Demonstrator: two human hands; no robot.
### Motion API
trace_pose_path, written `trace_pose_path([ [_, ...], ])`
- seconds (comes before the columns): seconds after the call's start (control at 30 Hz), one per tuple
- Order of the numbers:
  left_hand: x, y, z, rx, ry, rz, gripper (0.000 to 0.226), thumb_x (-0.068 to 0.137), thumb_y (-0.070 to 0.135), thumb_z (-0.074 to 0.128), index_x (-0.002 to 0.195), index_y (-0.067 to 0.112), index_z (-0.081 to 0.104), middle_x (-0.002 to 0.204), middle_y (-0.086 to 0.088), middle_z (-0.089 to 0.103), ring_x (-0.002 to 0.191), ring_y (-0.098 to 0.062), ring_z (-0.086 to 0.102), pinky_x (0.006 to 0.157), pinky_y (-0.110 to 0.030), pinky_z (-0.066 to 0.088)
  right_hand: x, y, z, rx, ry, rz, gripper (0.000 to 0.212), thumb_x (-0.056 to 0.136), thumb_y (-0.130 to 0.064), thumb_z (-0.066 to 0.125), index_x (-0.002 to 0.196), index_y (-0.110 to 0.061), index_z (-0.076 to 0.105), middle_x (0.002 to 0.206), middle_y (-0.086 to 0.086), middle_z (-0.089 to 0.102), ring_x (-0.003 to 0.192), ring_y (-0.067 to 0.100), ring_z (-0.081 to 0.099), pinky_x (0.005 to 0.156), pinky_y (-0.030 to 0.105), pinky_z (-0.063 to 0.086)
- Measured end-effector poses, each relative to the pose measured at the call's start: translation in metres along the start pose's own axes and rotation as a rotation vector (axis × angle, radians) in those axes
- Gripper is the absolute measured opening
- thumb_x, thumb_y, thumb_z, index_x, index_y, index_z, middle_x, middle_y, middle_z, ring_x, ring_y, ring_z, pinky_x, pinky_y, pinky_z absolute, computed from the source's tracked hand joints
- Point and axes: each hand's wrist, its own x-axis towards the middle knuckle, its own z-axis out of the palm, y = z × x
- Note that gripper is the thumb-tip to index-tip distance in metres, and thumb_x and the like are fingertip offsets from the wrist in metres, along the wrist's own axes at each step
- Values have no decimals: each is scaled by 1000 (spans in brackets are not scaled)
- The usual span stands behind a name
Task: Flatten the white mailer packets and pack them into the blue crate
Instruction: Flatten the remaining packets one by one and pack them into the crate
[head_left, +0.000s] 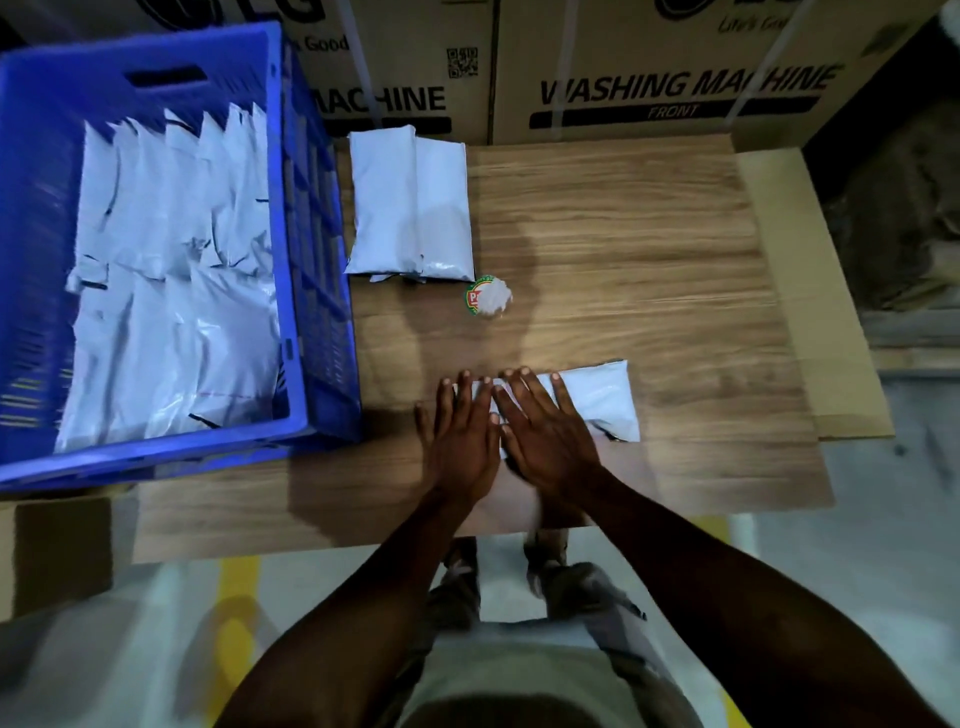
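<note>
packet (597, 400): pressed flat on the table (623, 234), near edge
left hand (460, 431): fingers straight, pressing
right hand (545, 436): fingers spread, pressing
crate (311, 260): nearly filled
risk: trapped air may let packet spring back; uneven pressure may slide it off

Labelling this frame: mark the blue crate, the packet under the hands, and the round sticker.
blue crate (322, 291): head view, right wall.
packet under the hands (602, 397): head view, its uncovered right half.
round sticker (474, 299): head view, green-and-red left edge.
</note>
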Motion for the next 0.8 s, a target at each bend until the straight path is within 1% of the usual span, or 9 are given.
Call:
trace_pose_path([
  [0.1, 6, -5, 6, 33, -32, 37, 55, 104, 44, 22, 157, 31, 31, 167, 2, 24, 153, -28, 18, 118, -66, 9, 0, -3, 5, -41, -6, 54, 56, 104, -34, 38, 155, -12, 41, 160, 14, 40, 151, 32, 34, 124, 56, 20],
  [0.27, 12, -7, 12, 81, -26, 59, 55, 104, 43, 24, 156, 27, 34, 166, 1, 25, 152, -30, 21, 117, -69, 11, 0, 0, 11, -76, 16, 69, 59, 103, -34, 41, 158, -12, 36, 163, 15, 34, 153, 32, 28, 125, 55, 18],
  [0.37, 13, -6, 14, 95, -22, 56, 56, 104, 42, 23, 156, 27, 33, 167, 1, 23, 153, -30, 19, 117, -69, 10, 0, 2, 16, -46, 5, 73, 60, 103, -33, 40, 158, -12, 35, 165, 14, 31, 155, 32, 24, 126, 53, 15],
  [0.43, 13, -5, 14, 100, -14, 56, 55, 104, 40, 25, 156, 26, 33, 166, 1, 24, 152, -31, 21, 117, -69, 13, 0, 3, 18, -24, 1, 73, 60, 103, -33, 40, 159, -11, 35, 166, 14, 29, 156, 31, 22, 127, 52, 14],
  [0.67, 13, -1, 13, 106, -34, 43, 54, 105, 40, 23, 156, 26, 34, 166, 2, 25, 153, -32, 21, 117, -69, 14, 3, 7, 21, 26, -35, 61, 61, 102, -32, 39, 159, -10, 34, 167, 14, 27, 156, 31, 21, 127, 52, 15],
  [0.8, 14, -2, 11, 116, -54, 36, 54, 105, 41, 22, 157, 28, 30, 167, 2, 22, 154, -30, 16, 118, -69, 14, 5, 9, 17, 53, -64, 55, 62, 101, -34, 38, 159, -12, 34, 168, 13, 25, 156, 29, 21, 127, 53, 14],
])
